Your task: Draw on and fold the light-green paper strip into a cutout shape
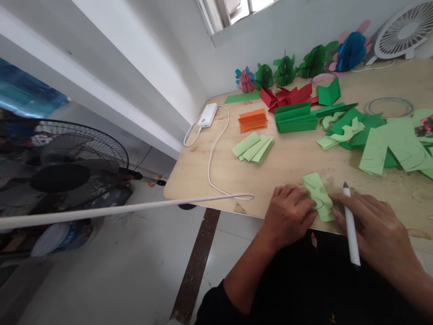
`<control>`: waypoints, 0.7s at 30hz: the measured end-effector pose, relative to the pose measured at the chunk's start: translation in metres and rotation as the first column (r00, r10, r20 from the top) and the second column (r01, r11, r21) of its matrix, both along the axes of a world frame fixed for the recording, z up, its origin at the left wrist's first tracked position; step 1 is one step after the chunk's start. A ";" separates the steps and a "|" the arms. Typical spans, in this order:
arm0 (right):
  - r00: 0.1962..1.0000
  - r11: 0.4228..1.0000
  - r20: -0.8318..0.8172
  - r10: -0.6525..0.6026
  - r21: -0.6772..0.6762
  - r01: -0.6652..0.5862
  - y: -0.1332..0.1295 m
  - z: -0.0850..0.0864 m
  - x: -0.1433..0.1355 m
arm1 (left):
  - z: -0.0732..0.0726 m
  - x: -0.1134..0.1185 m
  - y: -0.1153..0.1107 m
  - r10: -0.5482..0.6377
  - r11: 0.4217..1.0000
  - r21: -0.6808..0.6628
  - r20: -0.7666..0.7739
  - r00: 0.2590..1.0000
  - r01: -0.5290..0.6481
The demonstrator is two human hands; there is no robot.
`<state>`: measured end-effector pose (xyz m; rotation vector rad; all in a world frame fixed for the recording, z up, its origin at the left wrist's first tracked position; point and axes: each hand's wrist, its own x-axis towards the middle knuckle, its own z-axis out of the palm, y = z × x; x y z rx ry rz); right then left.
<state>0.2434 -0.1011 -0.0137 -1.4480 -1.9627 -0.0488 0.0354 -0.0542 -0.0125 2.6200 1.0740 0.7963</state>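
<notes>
Left hand (290, 214) and right hand (380, 225) pinch opposite edges of a pale-green marked paper strip (318, 197); the right also holds a white pen (352, 228).

We saw a pale wooden table (187, 178) with a rounded near corner, set against a plain whitish wall (179, 40) — a light-framed window (248, 10) opened high in it, its panes bright with daylight. A small white fan (407, 31) stood at the table's far right, while to our left, past broad white slanting surfaces (111, 58), we made out a large dark fan (61, 176) with a wire cage. Below us lay a glossy grey floor (135, 266) crossed by a dark brown strip (196, 266) — shadowy at the left, faintly shining near the strip.
</notes>
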 end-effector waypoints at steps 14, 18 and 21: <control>0.991 0.995 0.102 0.090 0.025 -0.093 0.006 -0.005 0.002 | 0.002 0.000 0.000 -0.002 0.999 -0.047 -0.049 0.999 0.000; 0.990 0.993 0.081 0.117 0.015 -0.118 0.006 -0.007 0.003 | 0.002 0.000 0.000 0.003 0.999 -0.047 -0.074 0.997 -0.006; 0.988 0.991 0.083 0.127 0.022 -0.129 0.005 -0.008 0.003 | 0.000 0.000 0.000 -0.005 1.000 -0.018 -0.062 0.998 0.004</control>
